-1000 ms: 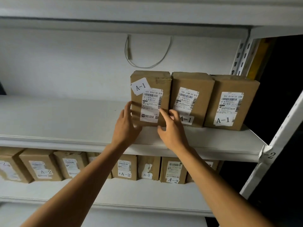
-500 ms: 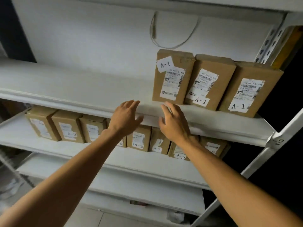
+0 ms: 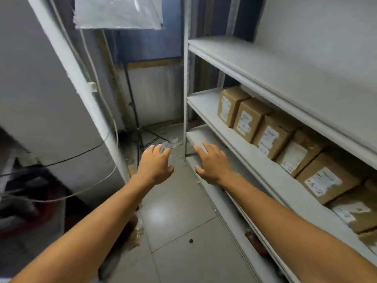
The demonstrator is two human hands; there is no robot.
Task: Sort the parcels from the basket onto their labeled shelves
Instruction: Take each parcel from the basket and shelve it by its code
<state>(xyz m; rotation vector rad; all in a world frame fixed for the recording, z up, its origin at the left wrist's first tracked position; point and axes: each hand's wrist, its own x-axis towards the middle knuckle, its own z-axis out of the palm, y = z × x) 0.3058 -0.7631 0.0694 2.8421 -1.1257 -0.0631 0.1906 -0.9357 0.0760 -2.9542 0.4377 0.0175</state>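
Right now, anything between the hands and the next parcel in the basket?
Cannot tell: no basket is clearly in view. Left hand and right hand hang open and empty over bare floor; only shelved A-2 parcels show at right.

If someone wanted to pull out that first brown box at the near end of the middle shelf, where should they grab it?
Probably by its two side faces, coming from the open aisle side. The first box stands upright at the end of the row on the middle shelf, its labelled front facing out. Its left side is free; its right side touches the neighbouring box, so slide it forward first. Both hands are empty.
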